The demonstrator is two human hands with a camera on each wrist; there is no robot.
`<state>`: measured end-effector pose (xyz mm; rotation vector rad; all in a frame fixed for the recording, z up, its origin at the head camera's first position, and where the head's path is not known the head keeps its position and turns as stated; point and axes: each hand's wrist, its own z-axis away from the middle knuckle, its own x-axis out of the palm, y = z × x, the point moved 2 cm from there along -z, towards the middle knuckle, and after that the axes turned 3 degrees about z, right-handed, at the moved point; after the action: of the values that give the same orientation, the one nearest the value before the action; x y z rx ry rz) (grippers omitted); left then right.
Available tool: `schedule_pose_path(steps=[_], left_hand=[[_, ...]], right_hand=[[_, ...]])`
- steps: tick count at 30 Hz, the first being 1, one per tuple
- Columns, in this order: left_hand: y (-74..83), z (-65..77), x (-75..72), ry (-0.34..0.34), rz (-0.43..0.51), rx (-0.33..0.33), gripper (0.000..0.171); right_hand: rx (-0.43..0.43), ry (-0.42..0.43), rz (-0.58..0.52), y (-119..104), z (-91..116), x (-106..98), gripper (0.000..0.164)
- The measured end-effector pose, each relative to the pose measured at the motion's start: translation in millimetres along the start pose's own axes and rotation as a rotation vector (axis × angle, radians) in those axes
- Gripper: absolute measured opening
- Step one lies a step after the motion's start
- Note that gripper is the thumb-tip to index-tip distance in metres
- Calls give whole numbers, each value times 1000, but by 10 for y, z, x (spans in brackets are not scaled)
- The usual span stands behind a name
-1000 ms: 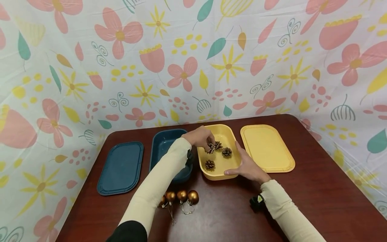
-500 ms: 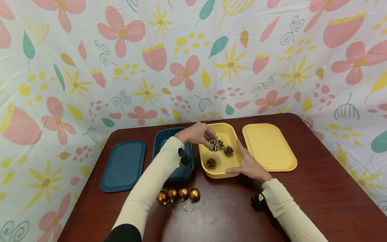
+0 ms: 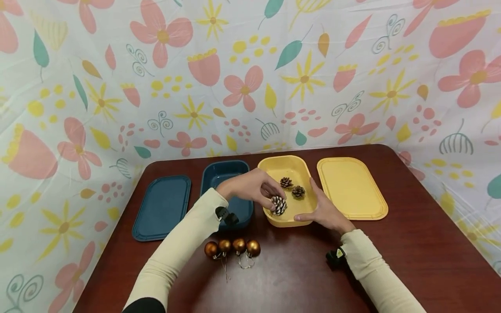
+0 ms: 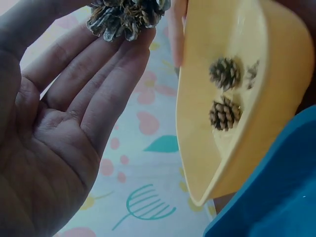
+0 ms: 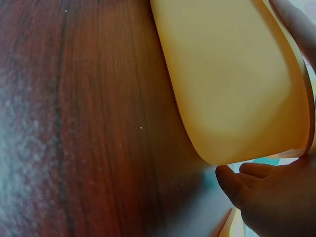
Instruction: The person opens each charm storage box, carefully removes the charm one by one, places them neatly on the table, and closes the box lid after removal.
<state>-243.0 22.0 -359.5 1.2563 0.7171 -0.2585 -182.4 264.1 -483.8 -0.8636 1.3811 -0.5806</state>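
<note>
My left hand [image 3: 256, 187] pinches a pine cone [image 3: 278, 205] between thumb and fingers, above the near-left part of the yellow container [image 3: 288, 224]. In the left wrist view, that held pine cone [image 4: 129, 19] sits at the fingertips. Two more pine cones [image 3: 286, 182] lie inside the container toward its middle. A further pine cone [image 4: 253, 74], partly hidden by the wall in the left wrist view, is covered in the head view. My right hand [image 3: 326, 212] grips the container's near-right corner, thumb over the front rim and fingers along the right side.
Left of the yellow container stands a dark blue container [image 3: 235, 219], partly under my left arm. A blue lid [image 3: 162, 208] lies farther left, a yellow lid [image 3: 352, 189] at right. Several copper-coloured baubles [image 3: 238, 246] with strings rest in front. A floral cloth [image 3: 250, 78] hangs behind the table.
My left hand has carried the pine cone toward the near end of the yellow container, over the cone lying there. My right hand has stayed at the container's corner.
</note>
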Motion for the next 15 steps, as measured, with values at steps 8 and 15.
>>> schedule_pose_path(steps=[8,15], left_hand=[[30,109,240,-93,-1,-14,31],[-45,156,427,-119,-129,-33,27]], right_hand=[[0,5,-1,16,-5,-4,137],[5,0,7,7,-18,1,135]])
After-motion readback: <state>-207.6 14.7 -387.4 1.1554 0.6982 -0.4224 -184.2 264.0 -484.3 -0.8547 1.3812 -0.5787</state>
